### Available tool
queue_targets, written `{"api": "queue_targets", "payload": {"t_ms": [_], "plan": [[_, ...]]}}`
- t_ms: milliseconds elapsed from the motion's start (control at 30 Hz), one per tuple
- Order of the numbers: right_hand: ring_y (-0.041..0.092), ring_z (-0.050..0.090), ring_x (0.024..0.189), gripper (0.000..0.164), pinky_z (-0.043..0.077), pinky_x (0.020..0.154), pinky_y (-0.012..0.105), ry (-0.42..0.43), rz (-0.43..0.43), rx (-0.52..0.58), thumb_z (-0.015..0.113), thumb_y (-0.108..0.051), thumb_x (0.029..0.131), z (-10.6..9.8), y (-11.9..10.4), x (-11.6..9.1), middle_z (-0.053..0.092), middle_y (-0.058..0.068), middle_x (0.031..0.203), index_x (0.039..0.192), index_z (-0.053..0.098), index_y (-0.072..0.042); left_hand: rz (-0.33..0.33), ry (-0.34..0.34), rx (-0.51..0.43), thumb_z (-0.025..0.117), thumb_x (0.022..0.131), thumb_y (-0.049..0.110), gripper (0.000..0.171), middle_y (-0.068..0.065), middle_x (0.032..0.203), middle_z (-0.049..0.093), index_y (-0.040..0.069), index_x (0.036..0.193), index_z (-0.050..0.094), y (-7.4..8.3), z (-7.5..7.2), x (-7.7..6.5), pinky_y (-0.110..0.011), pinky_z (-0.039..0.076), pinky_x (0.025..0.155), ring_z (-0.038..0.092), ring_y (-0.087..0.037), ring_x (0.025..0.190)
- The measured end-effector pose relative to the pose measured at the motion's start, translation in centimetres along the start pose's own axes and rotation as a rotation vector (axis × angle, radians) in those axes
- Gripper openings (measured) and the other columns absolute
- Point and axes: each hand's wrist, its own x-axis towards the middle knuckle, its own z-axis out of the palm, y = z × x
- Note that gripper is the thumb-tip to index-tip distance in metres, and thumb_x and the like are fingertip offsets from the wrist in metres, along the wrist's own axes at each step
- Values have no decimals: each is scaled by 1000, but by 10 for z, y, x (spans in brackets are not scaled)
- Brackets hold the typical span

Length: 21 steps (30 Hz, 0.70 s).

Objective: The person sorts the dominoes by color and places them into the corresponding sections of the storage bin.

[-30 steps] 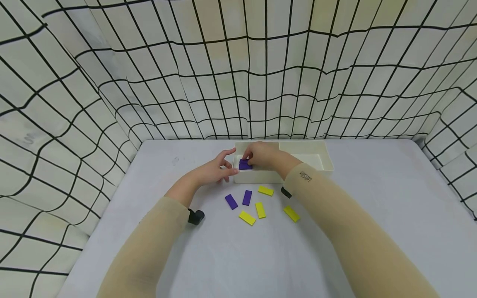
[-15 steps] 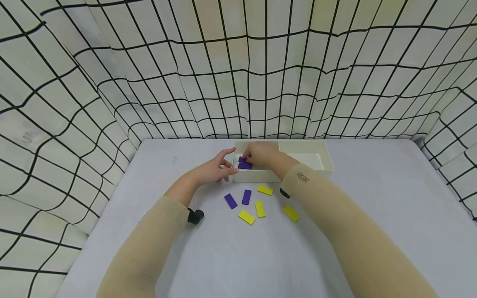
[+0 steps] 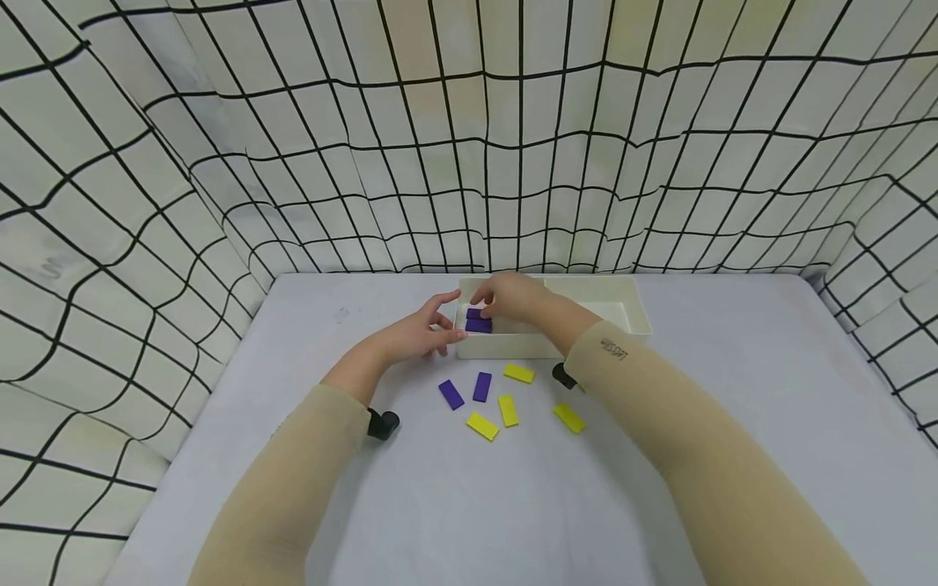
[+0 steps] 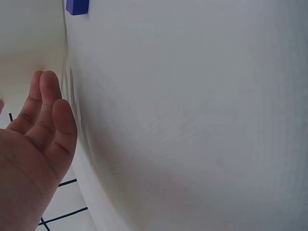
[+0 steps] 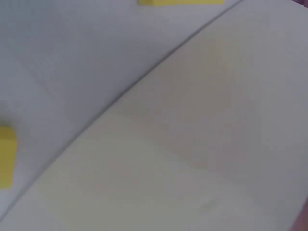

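Left hand (image 3: 418, 332): thumb and forefinger spread wide, no block held; stationed at the left end of the white tray (image 3: 506, 348), contact with its wall uncertain.

Slanted purple block (image 3: 451, 395): loose on the table (image 3: 440, 505), on the wearer's side of the left hand and right of its palm; nearer to this hand.

Rear purple block (image 3: 474, 313) and front purple block (image 3: 479, 325): in the tray's left compartment, right of the left hand's fingers, side by side, long axes running sideways along the tray. Governing relation: the rear one lies to the right hand's left, one end towards that hand, whose fingertips are nearest it.

Straight purple block (image 3: 481, 387): loose, outside the tray, on the wearer's side of both hands, long axis nearly fore-and-aft.

Right hand (image 3: 509, 298): fingers bent at the rear block; pinching or merely hovering, cannot tell.

Yellow blocks (image 3: 508, 410), four: loose, scattered on the wearer's side of the right hand.
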Motion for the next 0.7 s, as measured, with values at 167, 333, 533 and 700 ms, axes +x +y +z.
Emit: {"api": "queue_targets", "payload": {"t_ms": [167, 333, 533, 700], "plan": [[17, 55, 104, 33, 47, 90, 35, 22, -40, -24, 69, -26, 95, -8, 2, -14, 63, -1, 116, 128, 68, -24, -3, 1, 12, 63, 95, 49, 84, -9, 126, 55, 38, 158, 8, 1, 0, 1, -37, 47, 83, 61, -23, 93], [19, 55, 103, 34, 47, 89, 36, 18, -58, -35, 70, -26, 94, -18, 5, -32, 63, -1, 112, 127, 69, -21, -12, 4, 27, 63, 95, 48, 83, -9, 127, 55, 37, 158, 8, 3, 0, 0, -36, 47, 83, 61, -23, 93], [18, 57, 101, 32, 49, 88, 35, 17, -84, -80, 71, -26, 93, -24, 14, -58, 65, -2, 109, 125, 70, -20, -12, 5, 36, 63, 95, 49, 84, -10, 129, 54, 36, 158, 8, 6, 1, -2, -37, 46, 85, 60, -23, 95], [17, 58, 94, 31, 50, 82, 33, 23, -93, -88, 73, -26, 92, -24, 20, -84, 66, -3, 105, 122, 72, -21, -18, 5, 31, 62, 95, 49, 84, -10, 132, 52, 37, 158, 8, 7, 1, -4, -38, 45, 87, 60, -24, 95]]}}
